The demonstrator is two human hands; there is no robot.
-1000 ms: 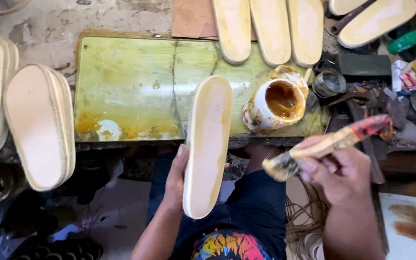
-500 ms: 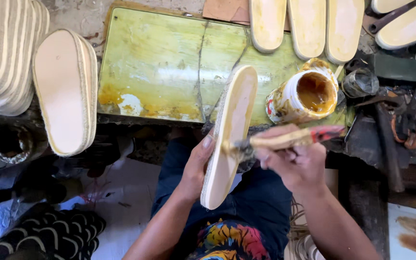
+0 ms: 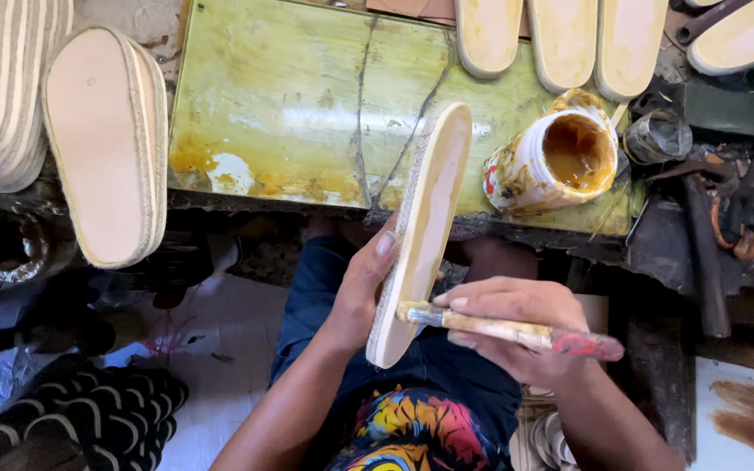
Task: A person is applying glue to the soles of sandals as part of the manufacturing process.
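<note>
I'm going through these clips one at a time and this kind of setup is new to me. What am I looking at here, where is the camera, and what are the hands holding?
There is no machine here. A person is working with two bare hands, and the one camera sits on their head, looking down past their lap to a workbench.

The left hand grips a pale shoe sole by its edge, tilted up on its side. The right hand holds a brush with a paint-stained handle, its tip touching the lower part of the sole.

On the yellow-green board in front stands an open jar of brownish glue. More soles lie in a row along the far edge. To the left is a stack of soles with rope-like edging, and to the right some dark tools.
</note>
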